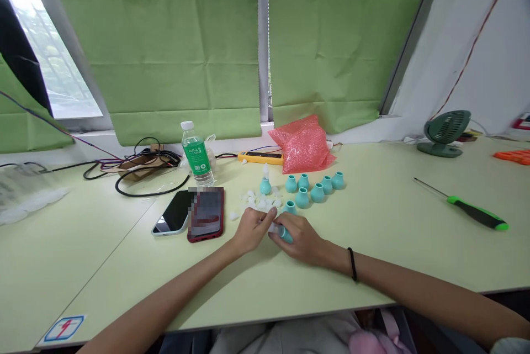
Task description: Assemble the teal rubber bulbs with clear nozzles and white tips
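My right hand (301,239) is closed around a small teal vase-shaped piece (285,234), tilted on its side. A whitish translucent piece (273,227) meets its end, pinched by my left hand (253,229); how far it sits inside the teal one is hidden by fingers. Just beyond my hands stands another teal piece (290,207), with several more, such as one (317,193), upright behind it. Loose white bits (263,200) lie scattered on the table. Among them, a teal piece (265,186) has a white part (265,170) standing on top.
Two phones (173,213) (206,215) and a water bottle (196,154) are on the left, near tangled cables (153,160). Pink bubble wrap (304,144) and a yellow power strip (260,158) lie at the back. A screwdriver (467,207) and a green fan (446,132) occupy the right.
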`<action>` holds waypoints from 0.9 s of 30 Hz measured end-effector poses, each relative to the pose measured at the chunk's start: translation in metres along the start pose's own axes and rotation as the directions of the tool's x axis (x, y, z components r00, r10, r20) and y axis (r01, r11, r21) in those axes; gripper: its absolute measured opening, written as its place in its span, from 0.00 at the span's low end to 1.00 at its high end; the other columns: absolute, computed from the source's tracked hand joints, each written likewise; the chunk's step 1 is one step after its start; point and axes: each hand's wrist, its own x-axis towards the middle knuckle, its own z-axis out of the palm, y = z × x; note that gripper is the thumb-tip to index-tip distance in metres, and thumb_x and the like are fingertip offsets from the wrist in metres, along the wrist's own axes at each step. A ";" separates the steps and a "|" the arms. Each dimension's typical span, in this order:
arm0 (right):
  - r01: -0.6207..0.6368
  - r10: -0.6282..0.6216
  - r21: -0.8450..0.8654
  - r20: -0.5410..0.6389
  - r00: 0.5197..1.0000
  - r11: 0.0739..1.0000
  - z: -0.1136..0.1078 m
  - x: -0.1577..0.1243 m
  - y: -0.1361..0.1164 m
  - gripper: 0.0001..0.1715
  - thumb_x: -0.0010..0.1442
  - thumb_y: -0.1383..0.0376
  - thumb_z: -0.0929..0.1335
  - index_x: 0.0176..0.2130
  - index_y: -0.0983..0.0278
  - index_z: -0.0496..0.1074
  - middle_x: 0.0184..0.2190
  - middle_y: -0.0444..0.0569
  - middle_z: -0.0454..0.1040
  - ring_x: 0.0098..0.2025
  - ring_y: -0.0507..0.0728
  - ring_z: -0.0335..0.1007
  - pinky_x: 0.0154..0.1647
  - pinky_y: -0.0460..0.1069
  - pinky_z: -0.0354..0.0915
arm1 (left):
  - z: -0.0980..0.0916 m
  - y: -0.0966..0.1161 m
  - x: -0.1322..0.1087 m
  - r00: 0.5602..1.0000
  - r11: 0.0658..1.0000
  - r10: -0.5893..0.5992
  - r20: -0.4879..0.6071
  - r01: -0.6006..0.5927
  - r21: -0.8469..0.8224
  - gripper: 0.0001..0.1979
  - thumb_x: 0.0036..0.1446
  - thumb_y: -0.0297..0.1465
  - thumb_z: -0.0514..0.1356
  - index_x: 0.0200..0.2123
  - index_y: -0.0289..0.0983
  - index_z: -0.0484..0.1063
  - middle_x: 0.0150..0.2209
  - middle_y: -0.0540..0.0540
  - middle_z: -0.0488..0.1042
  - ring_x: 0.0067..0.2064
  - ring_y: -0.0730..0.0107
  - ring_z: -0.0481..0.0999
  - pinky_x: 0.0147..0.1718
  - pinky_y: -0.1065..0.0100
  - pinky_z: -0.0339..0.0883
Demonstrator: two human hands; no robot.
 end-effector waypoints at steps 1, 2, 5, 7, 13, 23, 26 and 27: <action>-0.016 0.016 0.015 -0.016 1.000 1.000 0.000 0.000 0.001 0.05 0.53 0.65 0.60 0.32 0.65 0.60 0.27 0.50 0.68 0.30 0.55 0.63 0.29 0.49 0.59 | 0.000 -0.002 0.002 0.997 0.992 -0.060 0.038 0.064 -0.107 0.26 0.51 0.45 0.45 0.09 0.35 0.48 0.11 0.56 0.45 0.16 0.82 0.45 0.16 0.73 0.40; -0.023 0.024 0.034 -0.029 0.999 0.999 -0.001 0.000 0.001 0.04 0.53 0.65 0.60 0.31 0.65 0.60 0.26 0.49 0.68 0.29 0.54 0.63 0.28 0.48 0.59 | 0.000 -0.003 0.004 0.989 0.968 -0.106 0.099 0.126 -0.218 0.26 0.50 0.46 0.46 0.09 0.35 0.47 0.10 0.56 0.44 0.15 0.82 0.44 0.15 0.73 0.39; 0.038 -0.036 0.069 -0.031 0.999 0.997 -0.003 -0.001 0.001 0.04 0.53 0.65 0.60 0.31 0.64 0.60 0.25 0.48 0.67 0.28 0.53 0.62 0.28 0.48 0.59 | -0.003 -0.007 0.010 0.943 0.824 -0.145 0.299 0.283 -0.492 0.26 0.50 0.46 0.46 0.09 0.36 0.45 0.08 0.57 0.44 0.12 0.84 0.43 0.14 0.74 0.40; 0.070 -0.067 0.107 -0.029 0.997 0.992 -0.006 0.000 -0.002 0.05 0.54 0.65 0.60 0.32 0.64 0.61 0.25 0.48 0.67 0.29 0.53 0.62 0.29 0.48 0.59 | -0.007 -0.009 0.014 0.948 0.743 -0.177 0.266 0.306 -0.596 0.25 0.50 0.46 0.46 0.10 0.36 0.46 0.08 0.57 0.45 0.12 0.84 0.45 0.13 0.75 0.42; -0.178 0.150 0.352 0.107 0.983 0.919 -0.015 0.004 -0.005 0.11 0.57 0.61 0.58 0.39 0.63 0.60 0.33 0.46 0.68 0.34 0.51 0.62 0.36 0.47 0.59 | -0.017 -0.022 0.025 0.973 0.909 -0.169 -0.157 0.093 -0.405 0.13 0.45 0.39 0.56 0.27 0.35 0.60 0.14 0.59 0.54 0.13 0.84 0.52 0.13 0.79 0.44; -0.471 0.462 0.809 0.288 0.839 0.352 -0.006 0.008 0.004 0.17 0.58 0.55 0.53 0.30 0.64 0.58 0.18 0.43 0.65 0.19 0.50 0.61 0.21 0.46 0.60 | -0.010 -0.021 0.015 0.978 0.996 0.093 -0.186 -0.093 0.009 0.09 0.48 0.29 0.52 0.35 0.35 0.66 0.25 0.50 0.67 0.26 0.77 0.67 0.21 0.76 0.62; -0.475 0.508 0.843 0.302 0.807 0.253 -0.003 0.009 0.007 0.19 0.56 0.53 0.55 0.27 0.64 0.58 0.15 0.42 0.64 0.16 0.50 0.61 0.19 0.46 0.60 | -0.006 -0.003 0.006 0.959 0.973 0.230 -0.165 -0.223 0.062 0.07 0.46 0.29 0.55 0.31 0.34 0.68 0.27 0.47 0.70 0.27 0.75 0.68 0.25 0.74 0.65; -0.481 0.521 0.843 0.307 0.797 0.239 -0.001 0.009 0.007 0.20 0.55 0.52 0.55 0.26 0.65 0.59 0.15 0.42 0.64 0.16 0.50 0.61 0.18 0.46 0.60 | -0.005 0.002 0.003 0.951 0.964 0.266 -0.155 -0.259 0.060 0.07 0.45 0.30 0.56 0.30 0.34 0.69 0.28 0.47 0.71 0.27 0.75 0.68 0.25 0.73 0.65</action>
